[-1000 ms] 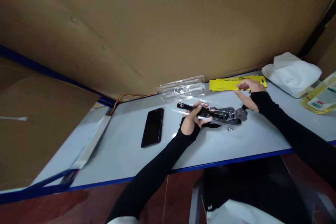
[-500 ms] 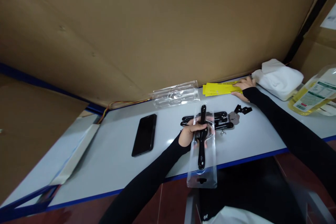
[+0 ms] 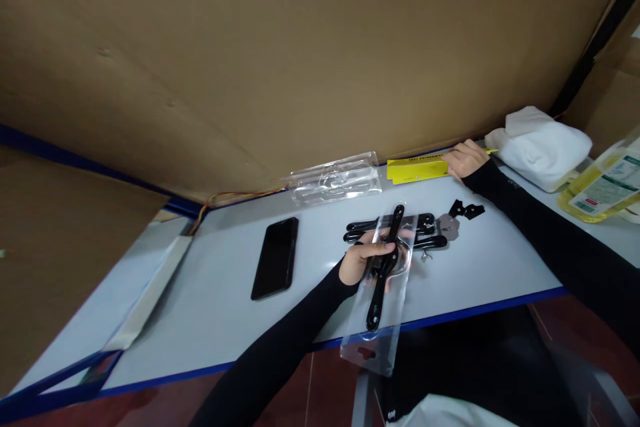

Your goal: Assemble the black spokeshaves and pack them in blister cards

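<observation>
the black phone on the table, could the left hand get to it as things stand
Probably not right away. The left hand is closed around a clear blister pack with a black tool in it, so it is occupied. The phone lies flat to its left, with bare table between them and nothing on top.

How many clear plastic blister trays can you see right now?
2. One clear blister tray lies by the cardboard wall behind the phone; the other, holding a black tool, is gripped by the left hand.
</observation>
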